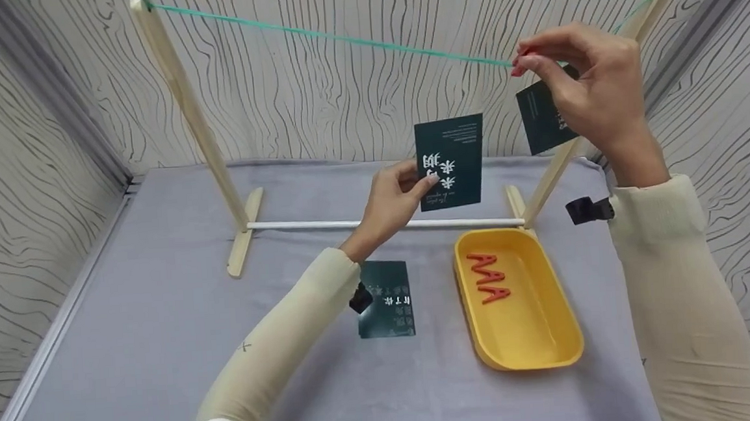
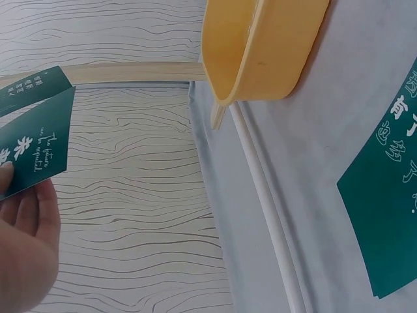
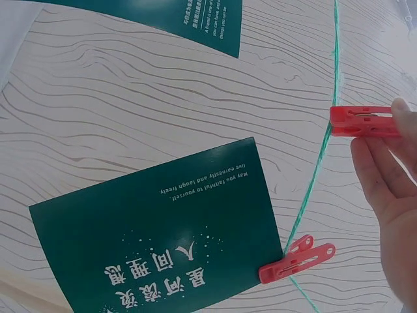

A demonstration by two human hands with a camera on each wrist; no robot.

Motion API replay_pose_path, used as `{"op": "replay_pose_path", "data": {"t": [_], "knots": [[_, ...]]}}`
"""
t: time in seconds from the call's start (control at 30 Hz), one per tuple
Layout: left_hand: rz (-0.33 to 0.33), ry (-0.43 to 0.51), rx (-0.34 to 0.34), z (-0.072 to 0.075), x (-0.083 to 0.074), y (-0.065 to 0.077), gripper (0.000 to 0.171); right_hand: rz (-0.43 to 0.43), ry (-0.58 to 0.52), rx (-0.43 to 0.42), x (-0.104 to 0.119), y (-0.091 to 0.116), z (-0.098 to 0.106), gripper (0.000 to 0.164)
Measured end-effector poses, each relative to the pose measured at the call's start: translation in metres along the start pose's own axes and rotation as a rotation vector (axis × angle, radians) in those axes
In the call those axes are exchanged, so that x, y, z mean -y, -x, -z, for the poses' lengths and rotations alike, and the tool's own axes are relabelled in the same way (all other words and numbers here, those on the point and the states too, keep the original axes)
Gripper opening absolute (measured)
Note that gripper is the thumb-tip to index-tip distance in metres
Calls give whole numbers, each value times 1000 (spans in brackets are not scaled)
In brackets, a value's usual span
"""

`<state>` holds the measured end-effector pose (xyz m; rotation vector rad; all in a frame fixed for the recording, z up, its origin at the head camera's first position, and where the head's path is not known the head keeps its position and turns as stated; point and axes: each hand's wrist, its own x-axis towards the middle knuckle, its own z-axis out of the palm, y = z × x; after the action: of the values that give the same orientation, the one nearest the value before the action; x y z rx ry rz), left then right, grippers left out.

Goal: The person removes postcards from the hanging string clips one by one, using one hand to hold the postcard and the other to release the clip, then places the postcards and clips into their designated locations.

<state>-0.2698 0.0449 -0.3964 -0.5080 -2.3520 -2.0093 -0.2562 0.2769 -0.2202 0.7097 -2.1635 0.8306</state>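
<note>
Dk-green card (image 1: 462, 143) held by L hand (image 1: 395, 195) below string (image 1: 338, 39); red clothespin (image 3: 358, 122) pinched by R hand (image 1: 602, 86) at string. If clothespin's tugged, string could be jerked, clipped card (image 3: 156, 228) shaken loose.

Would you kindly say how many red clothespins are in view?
5: three clothespins lie in the yellow tray, a fourth clothespin is pinched by the right hand at the green string, and a fifth clothespin clips a hanging card to that string. Others may be hidden.
</note>
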Motion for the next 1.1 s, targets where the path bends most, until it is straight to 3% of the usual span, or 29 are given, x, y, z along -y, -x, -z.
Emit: {"op": "replay_pose_path", "data": {"t": [0.23, 0.53, 1.1], "knots": [[3, -4, 2, 2, 4, 3, 23, -7, 5, -12, 0, 5, 2, 22], [22, -20, 5, 11, 10, 10, 19, -75, -18, -58, 0, 15, 1, 21], [61, 5, -3, 18, 20, 22, 20, -50, -50, -21, -5, 42, -8, 24]]}}
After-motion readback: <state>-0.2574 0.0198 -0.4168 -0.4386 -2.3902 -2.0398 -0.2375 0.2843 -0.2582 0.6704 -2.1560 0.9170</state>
